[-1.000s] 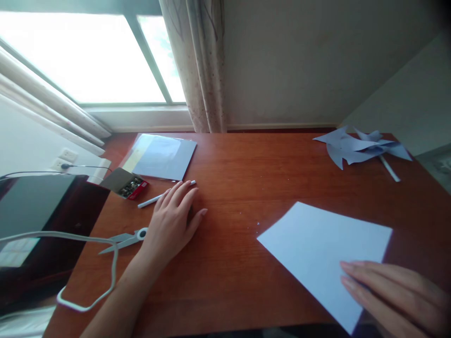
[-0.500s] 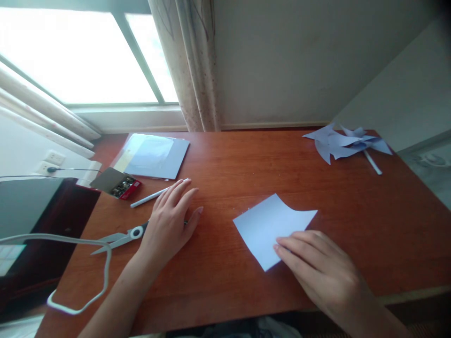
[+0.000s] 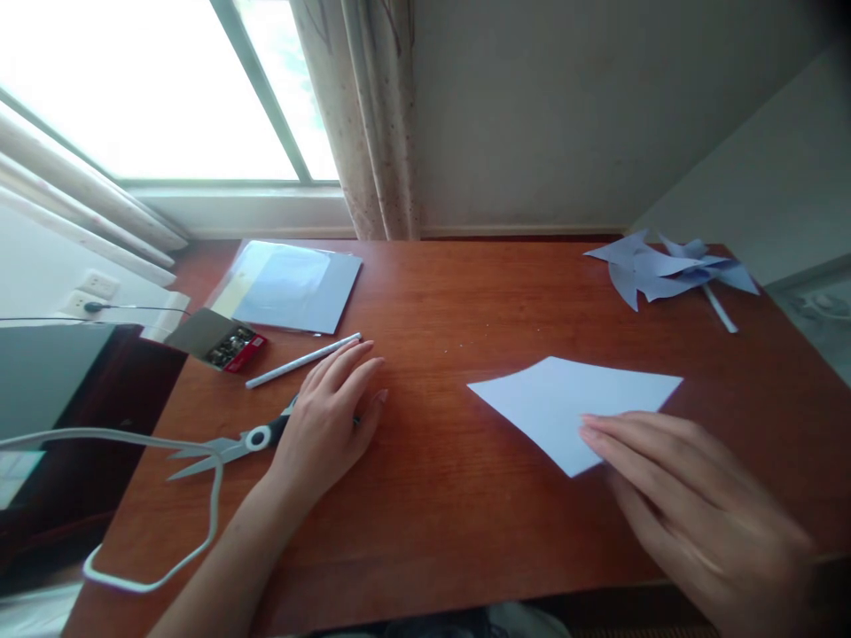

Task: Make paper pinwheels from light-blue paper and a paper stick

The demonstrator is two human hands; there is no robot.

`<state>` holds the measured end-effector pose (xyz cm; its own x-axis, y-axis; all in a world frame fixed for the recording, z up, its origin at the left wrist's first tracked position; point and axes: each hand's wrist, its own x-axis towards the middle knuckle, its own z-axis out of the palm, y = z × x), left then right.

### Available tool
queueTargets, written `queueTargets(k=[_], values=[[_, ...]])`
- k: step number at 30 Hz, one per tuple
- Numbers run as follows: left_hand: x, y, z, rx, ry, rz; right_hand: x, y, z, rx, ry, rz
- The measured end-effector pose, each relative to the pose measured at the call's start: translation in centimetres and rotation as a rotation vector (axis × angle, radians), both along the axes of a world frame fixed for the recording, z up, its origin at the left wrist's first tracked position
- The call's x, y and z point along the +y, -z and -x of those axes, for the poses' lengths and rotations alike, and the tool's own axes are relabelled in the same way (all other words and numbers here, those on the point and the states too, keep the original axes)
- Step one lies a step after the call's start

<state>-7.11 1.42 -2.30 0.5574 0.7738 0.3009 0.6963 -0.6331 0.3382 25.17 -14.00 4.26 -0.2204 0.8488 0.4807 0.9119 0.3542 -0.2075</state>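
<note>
A square sheet of white paper (image 3: 565,399) is pinched at its near right edge by my right hand (image 3: 691,496), thumb beneath and fingers on top. The sheet appears lifted and tilted over the table. My left hand (image 3: 332,412) lies palm down with fingers stretched out, covering the dark handles of a pair of scissors (image 3: 258,438). The scissor blades point left and sit slightly apart. Just beyond those fingertips lies a thin white paper stick (image 3: 299,361). Whether the left palm presses on the handles is hidden.
A paper pinwheel (image 3: 665,270) on a stick lies at the back right of the wooden table (image 3: 452,292). At the back left are a clear sleeve with paper sheets (image 3: 292,288) and an open red box of small metal items (image 3: 230,346). A white cable (image 3: 216,496) loops over the left edge.
My right hand has moved right, carrying the paper, which now tilts more. My left hand stays near the scissors, having shifted only slightly. The view has shifted a little.
</note>
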Motion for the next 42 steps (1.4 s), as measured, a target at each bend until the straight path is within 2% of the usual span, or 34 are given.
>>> queueTargets(k=[2,5,10,13,17,20,23,26,28,30,31,37,39,42], values=[[-0.1,0.0,0.0,-0.012,0.003,0.011,-1.1,-0.8,-1.4,-0.086,-0.065,0.04],[-0.1,0.0,-0.1,-0.018,0.011,0.025,-1.1,-0.9,-3.3,-0.136,0.003,0.004],[0.0,0.1,-0.3,-0.012,0.029,0.045,2.7,1.3,-4.9,-0.099,0.031,-0.028],[0.1,0.2,-0.3,-0.012,0.018,0.058,5.7,2.5,-4.5,-0.059,-0.066,-0.024],[0.2,0.4,-0.1,-0.035,0.002,0.067,7.7,2.3,-2.8,-0.003,-0.145,-0.042],[0.2,0.5,0.0,-0.051,-0.004,0.076,6.3,0.8,-2.0,0.027,-0.104,-0.061],[0.2,0.5,0.0,-0.06,0.001,0.075,2.7,-0.7,-2.4,0.008,-0.07,0.0],[0.1,0.3,0.0,-0.066,0.006,0.077,-0.7,-1.3,-3.1,0.023,-0.094,0.103],[0.1,0.2,0.0,-0.07,0.01,0.075,-1.8,-1.1,-3.0,-0.012,-0.149,0.136],[0.1,0.1,-0.1,-0.069,0.013,0.073,-1.5,-0.5,-2.1,-0.036,-0.195,0.139],[0.1,0.1,-0.1,-0.069,0.012,0.071,-0.9,-0.2,-1.5,-0.017,-0.171,0.139],[-0.2,0.3,0.0,-0.075,0.008,0.057,4.0,1.8,2.1,0.093,-0.145,0.09],[-0.3,0.2,0.0,-0.076,0.002,0.053,4.3,1.6,2.0,0.114,-0.13,0.065],[-0.3,0.1,0.2,-0.079,-0.003,0.058,2.7,0.4,0.0,0.108,-0.051,0.027]])
